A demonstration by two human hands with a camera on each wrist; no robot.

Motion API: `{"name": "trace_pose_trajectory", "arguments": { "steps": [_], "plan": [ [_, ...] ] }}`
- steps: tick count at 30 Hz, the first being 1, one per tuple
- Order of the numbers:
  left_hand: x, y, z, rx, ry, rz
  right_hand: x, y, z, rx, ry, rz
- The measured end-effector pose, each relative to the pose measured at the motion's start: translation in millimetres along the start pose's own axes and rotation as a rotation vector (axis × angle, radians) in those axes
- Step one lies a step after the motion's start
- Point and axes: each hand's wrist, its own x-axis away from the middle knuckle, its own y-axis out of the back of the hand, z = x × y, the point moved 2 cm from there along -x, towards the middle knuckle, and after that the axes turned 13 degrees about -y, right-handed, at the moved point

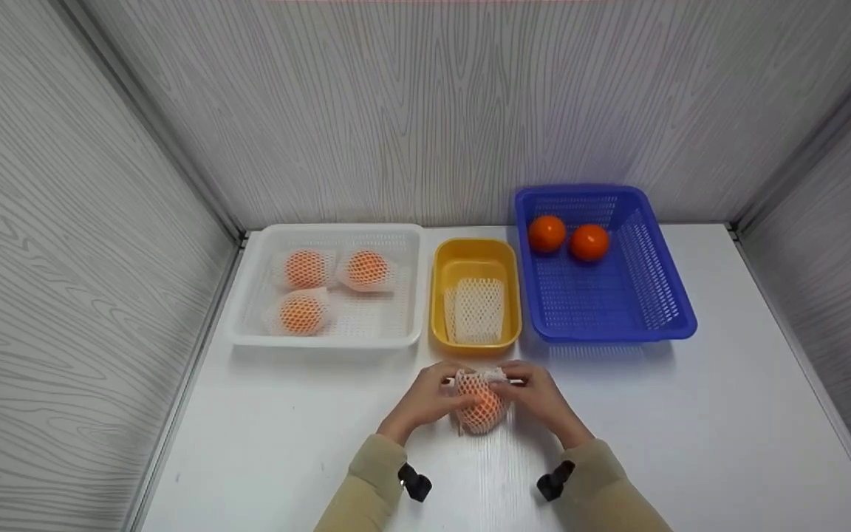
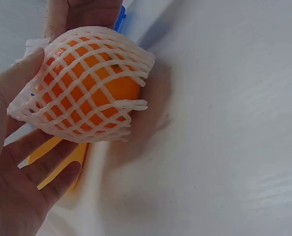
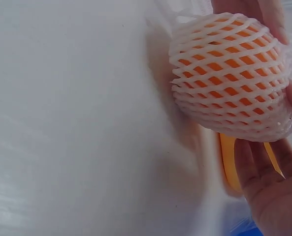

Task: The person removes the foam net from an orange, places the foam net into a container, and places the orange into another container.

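Observation:
An orange point(image 1: 480, 408) in a white foam net sleeve point(image 2: 94, 83) is held between both hands above the table, in front of the yellow bin. From the left side, my left hand point(image 1: 433, 395) pinches the net near its upper end, thumb lying on the mesh. My right hand point(image 1: 541, 395) grips the opposite side of the net, thumb also on it. In the right wrist view the mesh point(image 3: 229, 73) covers most of the fruit. Orange skin shows bare near the net's lower edge in the left wrist view.
A white basket point(image 1: 326, 341) at the left holds three netted oranges. The yellow bin point(image 1: 476, 247) in the middle contains flat foam nets point(image 1: 479, 310). Two bare oranges point(image 1: 589, 242) lie in the blue basket point(image 1: 610, 334) at the right. Wood-grain panels point(image 1: 396, 111) enclose the table.

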Motion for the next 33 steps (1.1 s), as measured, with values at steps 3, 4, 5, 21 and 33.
{"name": "trace_pose_trajectory", "arguments": {
  "steps": [3, 4, 5, 21, 33],
  "plan": [
    [-1.1, 0.5, -1.0, -0.017, -0.015, -0.013, -0.4, 1, -1, -0.012, 0.001, 0.012],
    [-1.3, 0.6, -1.3, -0.023, -0.015, -0.016, -0.7, 1, -2, -0.014, 0.000, 0.023],
    [-1.5, 0.8, -1.5, -0.026, -0.010, -0.017, -1.3, 2, -4, -0.018, -0.001, 0.040],
    [-6.3, 0.0, -12.4, -0.012, -0.042, -0.102, -15.2, -1, -29, -0.006, -0.041, 0.149],
    [-2.7, 0.2, -7.3, 0.017, -0.039, -0.086, -19.4, -1, -32, 0.051, 0.028, -0.006]
  ]
}}
